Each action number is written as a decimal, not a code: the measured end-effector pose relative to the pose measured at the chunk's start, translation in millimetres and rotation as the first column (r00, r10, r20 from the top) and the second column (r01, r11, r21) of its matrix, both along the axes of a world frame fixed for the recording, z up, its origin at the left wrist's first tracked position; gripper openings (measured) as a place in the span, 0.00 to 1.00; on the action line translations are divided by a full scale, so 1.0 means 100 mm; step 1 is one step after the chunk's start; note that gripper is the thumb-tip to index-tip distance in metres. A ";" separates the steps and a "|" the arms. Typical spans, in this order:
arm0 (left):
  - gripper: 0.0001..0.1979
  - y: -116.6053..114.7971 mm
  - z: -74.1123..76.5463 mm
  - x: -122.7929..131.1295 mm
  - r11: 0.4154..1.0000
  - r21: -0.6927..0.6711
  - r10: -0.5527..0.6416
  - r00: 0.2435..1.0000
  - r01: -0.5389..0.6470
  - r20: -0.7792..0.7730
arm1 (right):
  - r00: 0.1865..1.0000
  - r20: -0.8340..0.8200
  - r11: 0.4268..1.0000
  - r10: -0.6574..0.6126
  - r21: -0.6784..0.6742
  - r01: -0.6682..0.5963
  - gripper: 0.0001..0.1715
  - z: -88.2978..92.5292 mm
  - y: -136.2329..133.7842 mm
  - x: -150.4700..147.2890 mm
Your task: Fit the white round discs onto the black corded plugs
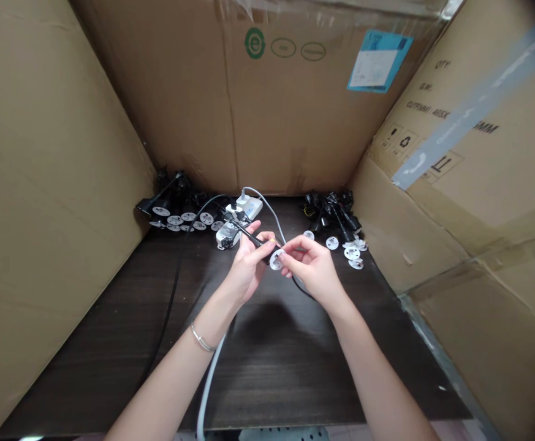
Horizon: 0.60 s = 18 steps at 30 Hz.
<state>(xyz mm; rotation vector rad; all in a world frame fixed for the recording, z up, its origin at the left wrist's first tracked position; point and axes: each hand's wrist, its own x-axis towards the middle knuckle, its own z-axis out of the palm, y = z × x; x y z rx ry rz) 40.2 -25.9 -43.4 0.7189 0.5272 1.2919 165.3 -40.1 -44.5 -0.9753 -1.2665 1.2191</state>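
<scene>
My left hand [249, 260] is closed around a thin black pen-like tool [249, 234] whose tip meets a small white disc [276, 260]. My right hand [311, 263] pinches that disc from the right with its fingertips. Both hands hover just above the dark wooden table [267, 367], near its middle. A silver bracelet sits on my left wrist.
A white power strip [239, 217] with plugs lies at the back centre, its grey cable [207, 386] running toward me. A row of white discs with black parts [179, 217] lies back left, a similar pile [341, 229] back right. Cardboard walls [41, 214] enclose three sides.
</scene>
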 end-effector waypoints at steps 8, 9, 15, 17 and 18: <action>0.16 0.01 -0.02 0.04 0.993 -0.115 0.000 0.998 0.008 0.069 | 0.995 0.037 0.996 -0.088 0.034 0.087 0.12 -0.05 -0.01 -0.06; 0.14 0.00 -0.02 0.04 0.993 -0.116 -0.005 0.997 0.015 0.081 | 0.994 0.056 0.995 -0.097 0.041 0.095 0.12 -0.05 -0.01 -0.07; 0.08 0.01 0.05 0.00 0.974 -0.195 -0.074 0.975 0.115 0.208 | 0.973 0.087 0.967 -0.216 0.155 0.201 0.19 -0.09 0.05 -0.06; 0.07 0.01 0.07 -0.01 0.960 -0.243 -0.081 0.971 0.136 0.223 | 0.989 0.054 0.985 -0.141 0.110 0.134 0.22 -0.11 0.07 -0.06; 0.08 0.01 0.07 -0.01 0.955 -0.262 -0.082 0.973 0.139 0.216 | 0.996 0.036 0.994 -0.079 0.081 0.076 0.21 -0.11 0.07 -0.06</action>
